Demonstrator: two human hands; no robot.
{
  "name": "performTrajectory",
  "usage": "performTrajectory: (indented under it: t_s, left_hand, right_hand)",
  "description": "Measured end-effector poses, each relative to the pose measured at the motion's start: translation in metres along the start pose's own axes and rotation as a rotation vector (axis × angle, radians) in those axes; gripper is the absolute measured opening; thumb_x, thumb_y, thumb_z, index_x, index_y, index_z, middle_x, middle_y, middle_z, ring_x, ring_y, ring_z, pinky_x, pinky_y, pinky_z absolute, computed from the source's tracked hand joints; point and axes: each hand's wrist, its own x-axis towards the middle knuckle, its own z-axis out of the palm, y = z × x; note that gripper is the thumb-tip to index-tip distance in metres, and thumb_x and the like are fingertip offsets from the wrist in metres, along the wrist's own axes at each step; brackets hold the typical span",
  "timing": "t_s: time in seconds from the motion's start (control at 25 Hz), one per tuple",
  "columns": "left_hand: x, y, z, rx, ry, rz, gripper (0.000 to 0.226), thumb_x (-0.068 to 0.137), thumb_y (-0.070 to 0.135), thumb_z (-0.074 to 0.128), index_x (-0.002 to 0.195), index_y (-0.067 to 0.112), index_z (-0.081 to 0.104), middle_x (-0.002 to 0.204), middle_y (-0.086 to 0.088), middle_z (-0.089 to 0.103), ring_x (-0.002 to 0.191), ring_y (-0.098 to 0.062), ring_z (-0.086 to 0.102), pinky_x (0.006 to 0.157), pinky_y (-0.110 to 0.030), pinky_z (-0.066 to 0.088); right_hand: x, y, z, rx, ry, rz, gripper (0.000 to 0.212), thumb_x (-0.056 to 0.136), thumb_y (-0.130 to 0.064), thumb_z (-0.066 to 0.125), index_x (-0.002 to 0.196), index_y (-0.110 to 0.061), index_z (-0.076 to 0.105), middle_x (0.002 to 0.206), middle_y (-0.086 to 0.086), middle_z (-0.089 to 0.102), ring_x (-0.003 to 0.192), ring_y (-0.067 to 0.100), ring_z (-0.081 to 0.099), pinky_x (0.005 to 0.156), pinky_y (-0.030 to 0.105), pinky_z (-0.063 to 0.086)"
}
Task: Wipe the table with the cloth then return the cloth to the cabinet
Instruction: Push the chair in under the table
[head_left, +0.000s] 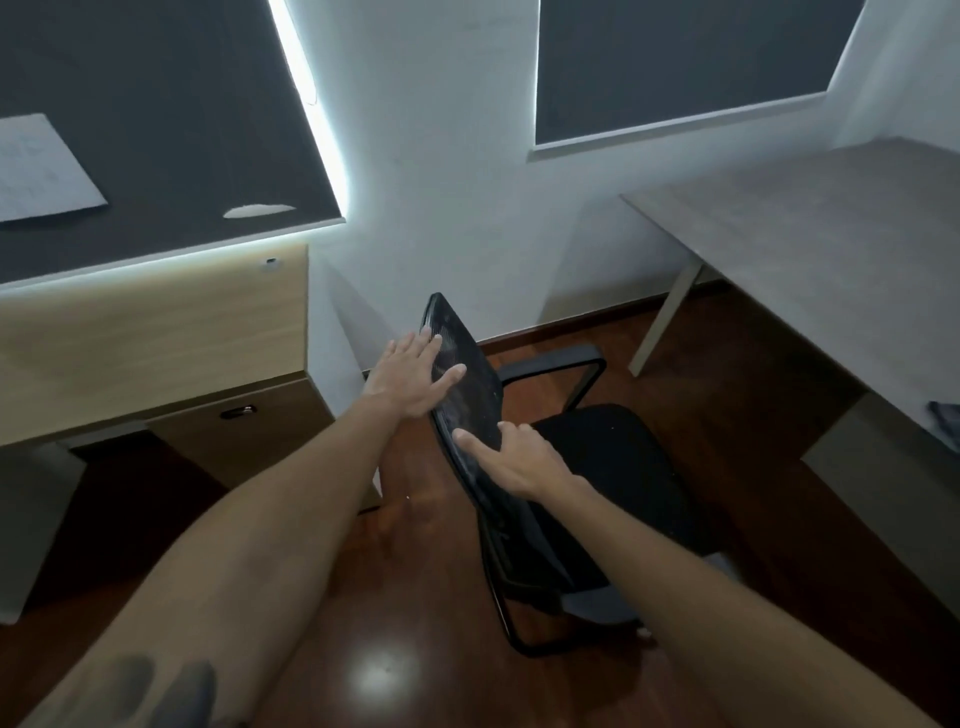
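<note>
Cloth may be the small dark bundle (944, 422) at the right edge of the view, lying on the low ledge beneath the grey worktop (810, 218) (too little of it shows to be sure), and neither hand is near it. Left hand (415, 376) lies flat with fingers spread against the back face of a black office chair's backrest (467, 374), near its top. Right hand (511, 457) grips the near edge of that same backrest lower down, thumb stretched along the back face and fingers curled round to the front. Beyond the backrest sit the black seat (618, 457) and a curved armrest (561, 364), all standing on a glossy dark wood floor (384, 670). To the left stands a light wood cabinet (156, 338) with a drawer handle (238, 412), below a dark window blind (156, 130) edged with bright light.
</note>
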Motion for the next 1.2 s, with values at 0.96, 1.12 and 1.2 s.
performTrajectory:
  t_s: [0.96,1.12,1.2]
  left_hand:
    - [0.088,-0.026,0.061,-0.176,0.176,0.409,0.095,0.091,0.074,0.009,0.155,0.007,0.025,0.165,-0.007,0.017,0.154,-0.017,-0.002,0.125,-0.038,-0.004]
    - [0.098,-0.003,0.063,-0.184,0.184,0.419,0.097,0.09,0.076,0.006,0.155,0.006,0.026,0.165,-0.008,0.016,0.153,-0.018,-0.005,0.125,-0.04,-0.004]
    - [0.105,0.015,0.062,-0.193,0.184,0.421,0.098,0.09,0.076,0.005,0.155,0.006,0.026,0.165,-0.008,0.015,0.153,-0.018,-0.007,0.124,-0.04,-0.006]
  right_hand:
    - [0.006,-0.05,0.053,-0.358,0.207,0.199,0.084,0.094,-0.047,0.068,0.156,-0.01,0.025,0.137,0.016,0.053,0.112,0.034,0.064,0.086,0.04,0.048]
    - [0.008,-0.03,0.037,-0.37,0.222,0.226,0.086,0.092,-0.051,0.069,0.156,-0.014,0.026,0.137,0.014,0.054,0.113,0.034,0.063,0.089,0.041,0.05]
    - [0.009,-0.015,0.025,-0.365,0.236,0.235,0.086,0.091,-0.053,0.069,0.156,-0.017,0.026,0.137,0.011,0.055,0.114,0.033,0.063,0.09,0.042,0.05]
